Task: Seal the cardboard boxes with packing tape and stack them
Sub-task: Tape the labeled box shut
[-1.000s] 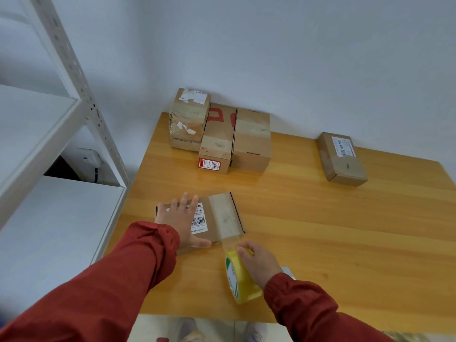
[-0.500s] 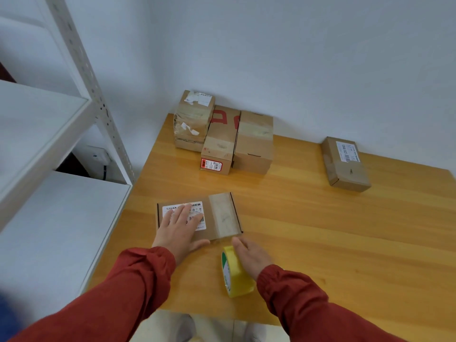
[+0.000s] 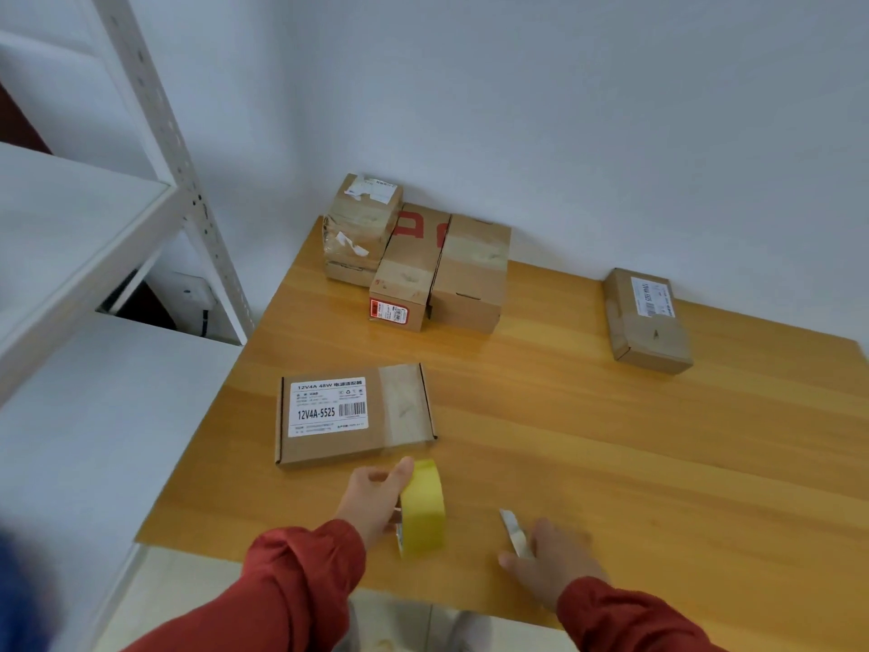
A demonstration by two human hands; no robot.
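A flat cardboard box [image 3: 329, 447] with a white label lies on the wooden table [image 3: 635, 463]. A strip of clear tape crosses its right end. Just in front of it the yellow tape roll [image 3: 423, 508] stands on edge, and my left hand [image 3: 374, 501] grips it from the left. My right hand [image 3: 552, 564], blurred, is at the rear end of a small silvery cutter [image 3: 512, 531] near the front edge. Its thumb and fingers are on either side of the cutter; I cannot tell whether they grip it.
Three taped boxes [image 3: 472, 270] stand side by side at the back left against the wall. A single labelled box [image 3: 646, 317] lies at the back right. A white metal shelf unit [image 3: 141, 218] stands left of the table.
My left hand left the flat box and took the tape roll. My right hand let go of the roll and moved right to the cutter. The box label is uncovered.
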